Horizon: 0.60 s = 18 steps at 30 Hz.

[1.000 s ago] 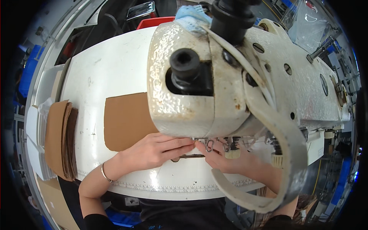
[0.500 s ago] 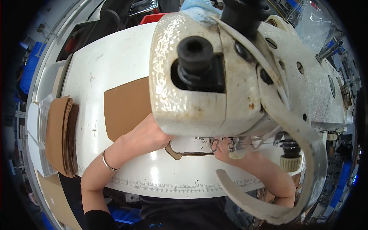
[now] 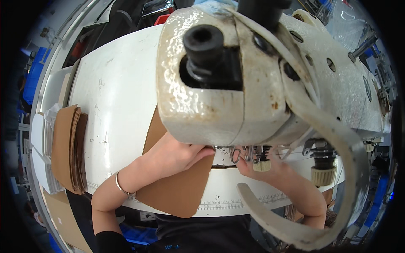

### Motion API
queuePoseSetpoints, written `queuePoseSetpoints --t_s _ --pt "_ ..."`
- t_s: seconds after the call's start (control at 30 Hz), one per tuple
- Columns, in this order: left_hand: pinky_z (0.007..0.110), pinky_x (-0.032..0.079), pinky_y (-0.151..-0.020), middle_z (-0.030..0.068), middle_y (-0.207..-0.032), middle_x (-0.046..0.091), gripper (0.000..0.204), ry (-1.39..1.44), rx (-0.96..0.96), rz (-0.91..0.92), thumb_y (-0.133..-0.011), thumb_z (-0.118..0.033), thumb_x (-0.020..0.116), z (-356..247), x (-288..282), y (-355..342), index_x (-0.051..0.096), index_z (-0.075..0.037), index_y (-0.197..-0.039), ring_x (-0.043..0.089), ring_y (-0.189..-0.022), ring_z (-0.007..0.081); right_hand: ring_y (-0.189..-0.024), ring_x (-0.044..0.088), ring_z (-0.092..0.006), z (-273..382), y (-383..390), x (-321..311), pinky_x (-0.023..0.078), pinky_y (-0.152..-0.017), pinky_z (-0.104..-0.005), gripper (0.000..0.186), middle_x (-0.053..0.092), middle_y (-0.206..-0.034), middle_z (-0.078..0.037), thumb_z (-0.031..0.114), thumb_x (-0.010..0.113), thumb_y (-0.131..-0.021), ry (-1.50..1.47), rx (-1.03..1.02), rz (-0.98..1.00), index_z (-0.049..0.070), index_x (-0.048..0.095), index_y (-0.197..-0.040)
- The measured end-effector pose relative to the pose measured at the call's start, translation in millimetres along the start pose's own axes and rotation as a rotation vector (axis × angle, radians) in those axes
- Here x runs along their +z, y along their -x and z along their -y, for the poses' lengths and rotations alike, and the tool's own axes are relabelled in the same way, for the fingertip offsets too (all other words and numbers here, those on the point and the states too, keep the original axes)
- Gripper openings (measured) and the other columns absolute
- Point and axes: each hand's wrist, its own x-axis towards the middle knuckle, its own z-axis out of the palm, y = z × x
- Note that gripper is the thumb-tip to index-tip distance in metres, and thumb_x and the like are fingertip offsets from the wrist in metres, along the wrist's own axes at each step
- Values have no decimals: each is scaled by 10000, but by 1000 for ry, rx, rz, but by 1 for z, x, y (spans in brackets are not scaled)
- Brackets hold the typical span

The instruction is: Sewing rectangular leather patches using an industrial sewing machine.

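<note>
My left hand point(image 3: 181, 157), with a bracelet at the wrist, has its fingers curled and pressed together on a brown flat piece point(image 3: 171, 196) beside the needle area. The piece lies at a slant, partly under the hand and the cream sewing machine head point(image 3: 211, 114). My right hand point(image 3: 263, 168) is right of the needle area, partly behind the metal thread guides and a ridged knob; its fingers are mostly hidden. A thin dark-edged strip point(image 3: 223, 166) lies between my hands at the needle area.
A stack of brown pieces point(image 3: 64, 147) stands beside white sheets point(image 3: 42, 156) at the left of the white table point(image 3: 114, 71). A curved cream arm point(image 3: 253, 206) hangs in front of my right hand. Blue bins point(image 3: 33, 76) stand at the far left.
The brown piece has moved from the back left toward me and turned, now reaching the table's front edge. My left hand moved up, then closed on it.
</note>
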Motion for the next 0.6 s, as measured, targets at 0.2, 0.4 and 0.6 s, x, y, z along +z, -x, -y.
queuePoseSetpoints --t_s 0.2,0.4,0.6 --pt "421 454 -932 161 -1145 583 495 -60 -60 73 -801 -281 699 -19 20 28 578 57 -1141 557 -1061 337 -764 538 -147 -2 5 -2 498 -585 -307 79 580 -837 -28 90 530 -816 235 -229 2 73 605 -835" --pt "374 428 -1038 121 -1302 547 405 47 153 180 -787 -70 574 -39 20 57 600 19 -1182 514 -1217 247 -676 508 -145 -3 14 0 470 -557 -297 345 520 -770 -18 140 641 -682 -331 -197 -75 10 666 -1001" --pt "351 453 -1012 113 -1274 562 419 78 139 193 -787 -92 560 -24 21 55 603 -6 -1195 539 -1180 244 -585 459 -132 10 19 4 416 -510 -279 404 460 -710 10 98 645 -650 -601 -189 -134 -4 660 -1041"
